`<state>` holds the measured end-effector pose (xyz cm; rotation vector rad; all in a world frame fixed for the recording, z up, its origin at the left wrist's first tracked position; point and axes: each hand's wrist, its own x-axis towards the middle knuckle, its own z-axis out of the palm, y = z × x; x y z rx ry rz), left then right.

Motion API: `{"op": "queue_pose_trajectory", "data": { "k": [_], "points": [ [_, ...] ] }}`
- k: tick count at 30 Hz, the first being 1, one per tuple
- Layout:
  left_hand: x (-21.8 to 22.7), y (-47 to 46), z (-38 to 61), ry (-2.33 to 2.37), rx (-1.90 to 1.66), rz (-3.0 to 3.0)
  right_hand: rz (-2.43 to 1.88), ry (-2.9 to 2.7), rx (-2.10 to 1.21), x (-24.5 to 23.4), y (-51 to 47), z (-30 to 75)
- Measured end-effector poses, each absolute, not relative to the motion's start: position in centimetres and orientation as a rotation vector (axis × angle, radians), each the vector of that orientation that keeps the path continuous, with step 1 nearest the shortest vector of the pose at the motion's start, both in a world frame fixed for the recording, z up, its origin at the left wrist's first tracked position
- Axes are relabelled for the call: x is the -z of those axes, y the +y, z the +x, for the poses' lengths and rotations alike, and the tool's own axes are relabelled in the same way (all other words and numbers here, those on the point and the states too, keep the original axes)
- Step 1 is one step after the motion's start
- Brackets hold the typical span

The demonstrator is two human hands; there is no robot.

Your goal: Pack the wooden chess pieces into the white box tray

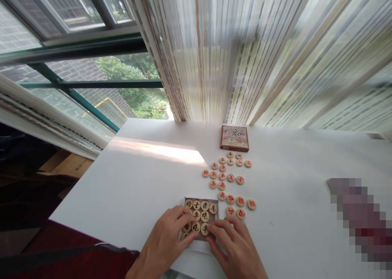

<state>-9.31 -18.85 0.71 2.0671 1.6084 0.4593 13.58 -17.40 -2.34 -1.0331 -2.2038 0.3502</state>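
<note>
A shallow open box [201, 246] on the table holds several round wooden Chinese chess pieces with black characters. My left hand [165, 240] reaches over its left side, thumb and index finger curled about a black-marked chess piece [195, 227] and partly covering its neighbours. From the other side, my right hand [234, 244] has its thumb and index fingertip at the right edge of another black-marked chess piece [204, 229]. Beyond the right hand lie loose pieces with red characters, such as one red chess piece [241, 213]. My left hand hides the box's lower left corner.
A brown-edged box lid [234, 138] with Chinese writing lies farther back. Between it and the open box, red and black pieces spread over the white table [147, 185]. Curtains [208, 66] hang behind the table, with a window to the left. A blurred-out object [361, 217] lies at right.
</note>
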Motion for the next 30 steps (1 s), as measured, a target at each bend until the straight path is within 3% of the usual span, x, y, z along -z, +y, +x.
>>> {"op": "queue_pose_trajectory", "data": {
  "k": [12,30],
  "points": [
    [0.1,-18.6,-10.0,1.576,-0.543,2.107,-1.186,-2.005,-0.267,3.4,-18.1,11.8],
    [0.3,-17.9,-9.2,1.543,-0.571,2.133,-1.214,-2.241,-0.167,2.2,-17.8,12.6]
  ]
}}
